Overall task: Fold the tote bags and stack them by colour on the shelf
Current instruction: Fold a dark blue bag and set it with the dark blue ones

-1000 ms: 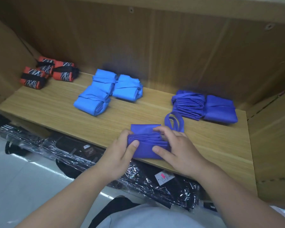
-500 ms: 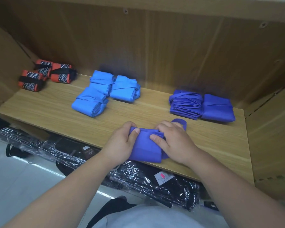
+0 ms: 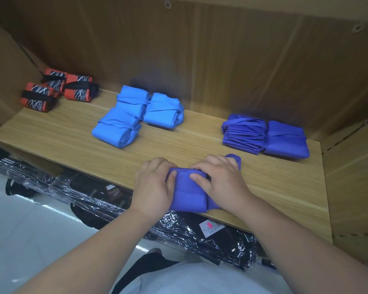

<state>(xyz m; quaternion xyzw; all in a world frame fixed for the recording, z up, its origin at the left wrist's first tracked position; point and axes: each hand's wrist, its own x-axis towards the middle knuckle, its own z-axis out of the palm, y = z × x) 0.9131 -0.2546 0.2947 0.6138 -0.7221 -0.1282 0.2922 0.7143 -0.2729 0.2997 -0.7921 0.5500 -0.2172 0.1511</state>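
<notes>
A dark blue tote bag (image 3: 187, 192), folded into a small bundle, lies at the front edge of the wooden shelf (image 3: 72, 143). My left hand (image 3: 153, 187) grips its left side with the thumb on top. My right hand (image 3: 221, 183) grips its right side, and a strap loop (image 3: 235, 159) sticks out behind the fingers. Two folded dark blue bags (image 3: 266, 136) lie at the back right. Light blue folded bags (image 3: 136, 115) sit in the middle. Red patterned folded bags (image 3: 57, 90) sit at the back left.
Wooden side walls (image 3: 353, 166) and a back panel (image 3: 221, 60) close in the shelf. Below the shelf's front edge lie black goods in clear plastic wrap (image 3: 200, 234). A pale floor (image 3: 19, 230) shows at the lower left.
The bag has been rolled tighter toward me. Its long strap loop, which lay spread behind the bundle, now shows only as a short end behind my right hand.
</notes>
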